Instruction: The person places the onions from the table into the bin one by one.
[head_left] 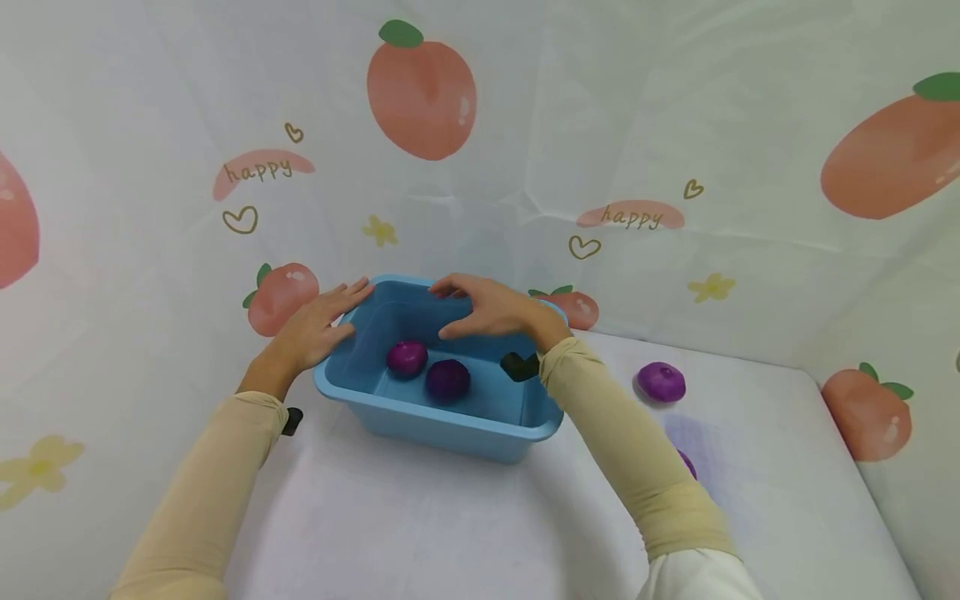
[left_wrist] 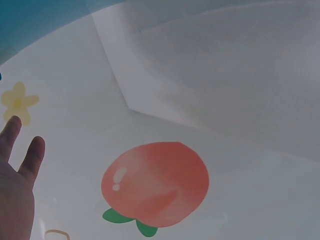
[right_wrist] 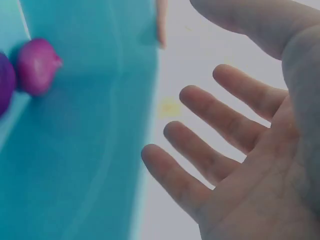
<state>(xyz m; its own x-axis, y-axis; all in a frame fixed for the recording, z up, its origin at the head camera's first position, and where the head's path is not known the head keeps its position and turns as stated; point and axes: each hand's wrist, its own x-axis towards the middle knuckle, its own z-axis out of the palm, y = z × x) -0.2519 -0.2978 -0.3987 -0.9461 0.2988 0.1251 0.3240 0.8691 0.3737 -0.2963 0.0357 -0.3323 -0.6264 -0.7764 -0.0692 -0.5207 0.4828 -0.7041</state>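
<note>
A blue rectangular tub (head_left: 442, 425) stands on the white-covered table, with two purple onions inside: a brighter one (head_left: 407, 358) at the left and a darker one (head_left: 447, 381) beside it. My left hand (head_left: 311, 329) rests on the tub's left rim, fingers straight toward the far corner. Over the tub's far side hovers my right hand (head_left: 487, 308), thumb and fingers spread apart and nothing between them. In the right wrist view the right hand (right_wrist: 240, 150) shows its bare palm beside the tub wall, its fingers spread.
To the right of the tub lies another purple onion (head_left: 662, 382). A further purple one (head_left: 687, 464) is mostly hidden behind my right forearm. A white cloth backdrop (head_left: 517, 125) printed with fruit rises close behind the tub.
</note>
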